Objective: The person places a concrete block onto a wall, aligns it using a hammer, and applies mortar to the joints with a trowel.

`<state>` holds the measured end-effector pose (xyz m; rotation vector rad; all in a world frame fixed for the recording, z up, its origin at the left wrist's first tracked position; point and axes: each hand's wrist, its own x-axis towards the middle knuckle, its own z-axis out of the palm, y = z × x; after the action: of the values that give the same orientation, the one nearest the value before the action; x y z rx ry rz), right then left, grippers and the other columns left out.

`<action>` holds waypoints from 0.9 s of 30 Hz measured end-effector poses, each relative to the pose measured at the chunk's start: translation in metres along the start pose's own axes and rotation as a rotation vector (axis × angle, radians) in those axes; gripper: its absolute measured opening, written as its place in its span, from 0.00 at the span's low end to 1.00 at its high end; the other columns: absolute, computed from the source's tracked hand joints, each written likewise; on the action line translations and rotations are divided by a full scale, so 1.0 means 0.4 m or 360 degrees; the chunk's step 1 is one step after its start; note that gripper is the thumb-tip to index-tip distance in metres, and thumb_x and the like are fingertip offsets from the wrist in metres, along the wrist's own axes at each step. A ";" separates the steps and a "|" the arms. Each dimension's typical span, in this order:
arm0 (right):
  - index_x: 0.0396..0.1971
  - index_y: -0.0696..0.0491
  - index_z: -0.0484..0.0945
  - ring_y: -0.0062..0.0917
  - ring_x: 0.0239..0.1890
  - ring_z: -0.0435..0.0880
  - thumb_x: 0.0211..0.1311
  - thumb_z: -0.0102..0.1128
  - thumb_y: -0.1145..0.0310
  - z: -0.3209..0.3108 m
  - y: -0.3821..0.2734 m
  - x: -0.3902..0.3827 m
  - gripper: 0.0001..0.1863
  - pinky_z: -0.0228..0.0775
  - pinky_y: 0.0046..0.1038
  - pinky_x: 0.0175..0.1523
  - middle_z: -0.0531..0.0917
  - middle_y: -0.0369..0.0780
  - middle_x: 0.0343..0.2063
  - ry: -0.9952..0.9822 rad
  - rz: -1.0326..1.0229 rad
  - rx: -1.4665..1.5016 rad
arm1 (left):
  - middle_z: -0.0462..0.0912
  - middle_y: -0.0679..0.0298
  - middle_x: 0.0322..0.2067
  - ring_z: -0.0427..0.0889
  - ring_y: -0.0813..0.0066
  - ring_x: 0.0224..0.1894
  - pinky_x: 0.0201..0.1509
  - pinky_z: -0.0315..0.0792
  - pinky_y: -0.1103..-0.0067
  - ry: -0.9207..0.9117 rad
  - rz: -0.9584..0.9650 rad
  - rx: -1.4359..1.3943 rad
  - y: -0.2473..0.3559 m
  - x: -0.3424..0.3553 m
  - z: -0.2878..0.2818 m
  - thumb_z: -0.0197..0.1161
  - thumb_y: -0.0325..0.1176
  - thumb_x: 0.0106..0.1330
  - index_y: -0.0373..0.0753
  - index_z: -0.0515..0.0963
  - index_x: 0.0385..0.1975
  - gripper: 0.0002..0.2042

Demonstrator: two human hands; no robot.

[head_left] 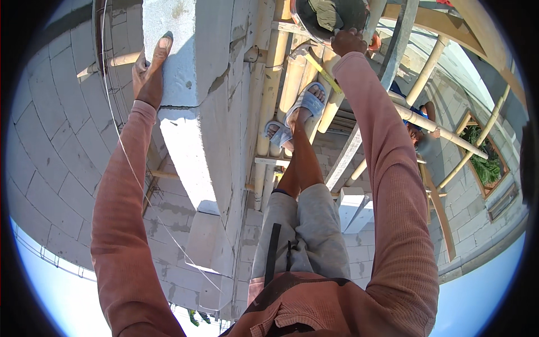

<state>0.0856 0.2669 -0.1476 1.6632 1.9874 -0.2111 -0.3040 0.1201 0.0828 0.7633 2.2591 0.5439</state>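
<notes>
At the left, the pale aerated block (178, 70) on top of the block wall (188, 154) is held by the left hand (149, 72), its thumb spread along the upper face, its fingers mostly hidden. Far right, the near rim of the black bucket (355, 12) of grey mortar (325, 13) is met by the curled right hand (349, 42); what is pinched cannot be told. Steadying the block while mortar is brought within reach seems the step in hand; a firm bucket grip is probably called for next. Below, a hammer (321, 68) is supported by bamboo poles (293, 76).
</notes>
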 end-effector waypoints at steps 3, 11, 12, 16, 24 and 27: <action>0.52 0.58 0.76 0.46 0.64 0.71 0.61 0.53 0.60 -0.086 0.032 -0.006 0.23 0.71 0.45 0.59 0.72 0.47 0.59 -0.0212 0.0016 0.0345 | 0.82 0.57 0.36 0.79 0.70 0.41 0.49 0.73 0.73 0.0007 -0.0070 0.0120 0.021 -0.029 0.003 0.58 0.75 0.55 0.34 0.81 0.50 0.43; 0.54 0.59 0.70 0.42 0.43 0.82 0.60 0.61 0.62 -0.197 0.207 -0.281 0.25 0.75 0.38 0.47 0.80 0.51 0.42 -0.0307 -0.0101 0.1404 | 0.80 0.48 0.44 0.79 0.63 0.45 0.54 0.70 0.72 0.0047 0.0348 0.0150 -0.109 0.040 -0.010 0.48 0.69 0.65 0.31 0.74 0.56 0.41; 0.52 0.59 0.72 0.36 0.39 0.82 0.64 0.57 0.64 -0.232 0.220 -0.356 0.20 0.74 0.36 0.44 0.80 0.48 0.39 -0.0416 -0.0081 0.1569 | 0.78 0.45 0.49 0.78 0.60 0.49 0.56 0.69 0.70 -0.0142 0.0258 0.0002 -0.064 0.032 -0.018 0.44 0.69 0.67 0.31 0.71 0.60 0.41; 0.55 0.61 0.72 0.30 0.36 0.76 0.69 0.51 0.64 -0.343 0.154 -0.649 0.20 0.70 0.32 0.43 0.78 0.44 0.35 -0.0598 -0.0256 0.2061 | 0.76 0.45 0.56 0.77 0.58 0.55 0.60 0.68 0.69 -0.0323 0.0100 -0.0318 0.000 0.009 -0.031 0.40 0.70 0.67 0.34 0.66 0.65 0.43; 0.58 0.54 0.67 0.41 0.41 0.80 0.59 0.68 0.70 -0.355 -0.137 -0.880 0.28 0.77 0.38 0.40 0.75 0.46 0.41 0.0244 -0.1397 0.1600 | 0.71 0.52 0.63 0.74 0.59 0.62 0.67 0.62 0.67 -0.0176 -0.0428 -0.1562 -0.200 -0.184 -0.057 0.36 0.75 0.64 0.42 0.57 0.71 0.46; 0.59 0.52 0.65 0.41 0.40 0.79 0.57 0.67 0.72 -0.296 -0.278 -0.852 0.30 0.77 0.39 0.41 0.73 0.44 0.40 0.0313 -0.1429 0.1464 | 0.64 0.51 0.68 0.64 0.58 0.70 0.74 0.51 0.65 -0.0359 -0.0733 -0.1324 -0.393 -0.314 -0.099 0.29 0.75 0.65 0.43 0.50 0.74 0.47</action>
<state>-0.0222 -0.0008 0.0956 1.0612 2.9095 -1.5093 -0.3153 -0.0849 0.0801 -0.1099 1.6771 1.0011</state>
